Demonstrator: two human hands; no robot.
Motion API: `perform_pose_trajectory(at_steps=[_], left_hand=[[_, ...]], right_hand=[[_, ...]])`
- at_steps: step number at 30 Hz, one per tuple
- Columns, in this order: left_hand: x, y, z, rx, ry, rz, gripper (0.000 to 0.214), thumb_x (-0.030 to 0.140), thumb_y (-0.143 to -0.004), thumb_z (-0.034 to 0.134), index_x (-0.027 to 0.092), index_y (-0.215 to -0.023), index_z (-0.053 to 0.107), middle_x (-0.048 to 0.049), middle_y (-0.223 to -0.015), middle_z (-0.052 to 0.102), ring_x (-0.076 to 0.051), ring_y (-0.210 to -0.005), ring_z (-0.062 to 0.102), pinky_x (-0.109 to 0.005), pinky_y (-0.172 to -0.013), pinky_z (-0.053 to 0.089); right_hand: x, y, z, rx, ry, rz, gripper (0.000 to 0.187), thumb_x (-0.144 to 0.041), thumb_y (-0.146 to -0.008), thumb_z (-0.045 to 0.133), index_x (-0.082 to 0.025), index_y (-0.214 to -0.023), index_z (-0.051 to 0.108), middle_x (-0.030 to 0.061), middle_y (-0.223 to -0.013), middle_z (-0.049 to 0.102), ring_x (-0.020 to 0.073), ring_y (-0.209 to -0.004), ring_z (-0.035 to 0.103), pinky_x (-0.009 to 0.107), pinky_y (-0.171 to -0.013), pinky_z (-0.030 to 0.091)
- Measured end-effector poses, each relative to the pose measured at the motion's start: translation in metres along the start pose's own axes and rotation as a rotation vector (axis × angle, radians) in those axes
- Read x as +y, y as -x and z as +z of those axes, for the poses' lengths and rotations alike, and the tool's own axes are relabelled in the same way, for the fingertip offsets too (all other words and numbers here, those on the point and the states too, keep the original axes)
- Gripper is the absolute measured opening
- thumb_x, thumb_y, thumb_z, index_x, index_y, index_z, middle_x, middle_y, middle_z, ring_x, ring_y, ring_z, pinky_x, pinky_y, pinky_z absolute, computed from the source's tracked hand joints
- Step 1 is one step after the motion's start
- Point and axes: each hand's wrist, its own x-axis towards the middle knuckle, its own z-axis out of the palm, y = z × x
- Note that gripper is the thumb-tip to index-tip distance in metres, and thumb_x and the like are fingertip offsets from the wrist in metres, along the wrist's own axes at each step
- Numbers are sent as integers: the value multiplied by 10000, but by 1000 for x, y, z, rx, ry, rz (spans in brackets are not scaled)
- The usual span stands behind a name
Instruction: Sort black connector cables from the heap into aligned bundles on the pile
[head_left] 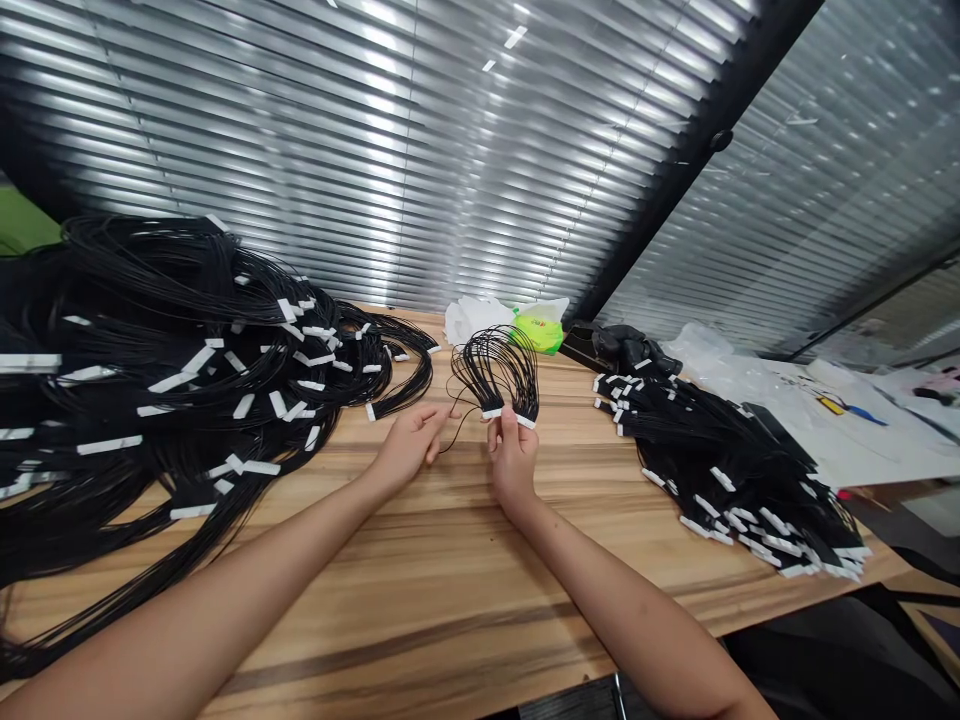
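Observation:
In the head view, my right hand pinches the white connectors of a black wire harness between thumb and fingers. The harness's thin wires arch upward in a loop above the connectors. My left hand, to the left of it, has thumb and forefinger closed on a loose black wire that strays from the harness. Its exact grip point is too small to make out. Both hands are over the wooden table.
On the left rises a big tangled pile of black harnesses with white connectors. A flatter stack of harnesses lies on the right. Behind are a green packet, clear plastic bags and window blinds.

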Motion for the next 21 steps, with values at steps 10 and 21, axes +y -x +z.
perform_pose_trajectory(at_steps=[10, 21], left_hand=[[-1, 7, -1, -262, -371, -22, 216, 279, -749, 515, 167, -659, 677, 54, -455, 483, -92, -427, 379, -219, -445, 243], [-5, 1, 3, -88, -130, 151, 189, 353, -769, 615, 178, -789, 685, -14, -696, 656, -158, -645, 563, -260, -647, 449]], right_hand=[[-8, 10, 4, -67, 9, -11, 532, -606, -844, 501, -218, -505, 370, -58, -438, 352, 85, -424, 314, 248, -460, 306], [-4, 19, 4, -181, 43, -64, 483, -584, -856, 499, -210, -560, 421, -51, -466, 373, 91, -445, 339, 243, -448, 299]])
